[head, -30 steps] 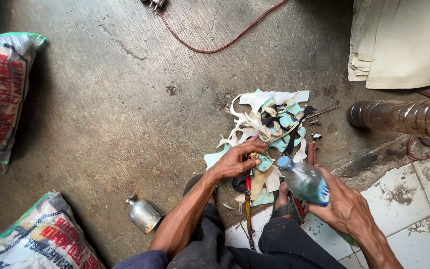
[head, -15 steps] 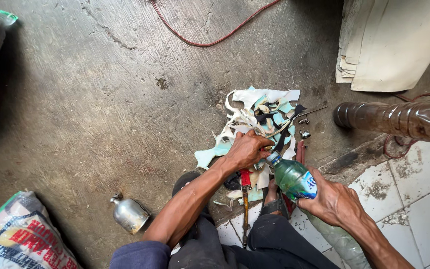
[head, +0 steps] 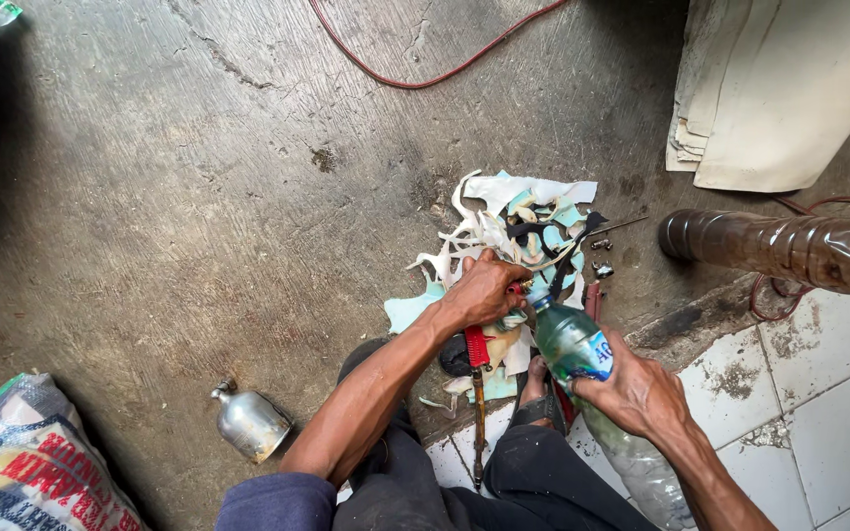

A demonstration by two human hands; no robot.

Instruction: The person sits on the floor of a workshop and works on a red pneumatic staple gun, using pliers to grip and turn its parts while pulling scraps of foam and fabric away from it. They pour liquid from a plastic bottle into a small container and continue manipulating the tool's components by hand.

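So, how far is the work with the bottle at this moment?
Done: a pile of cut scraps lies on the floor. In hand: the right hand grips a green plastic bottle, tilted, and the left hand is closed at its neck. Whether a cap is on cannot be told. Left: the bottle looks whole, uncut.

— By our right hand we see a glossy clear plastic bottle.
— And near our left hand, matt scraps on rough concrete floor; a dull metal flask.
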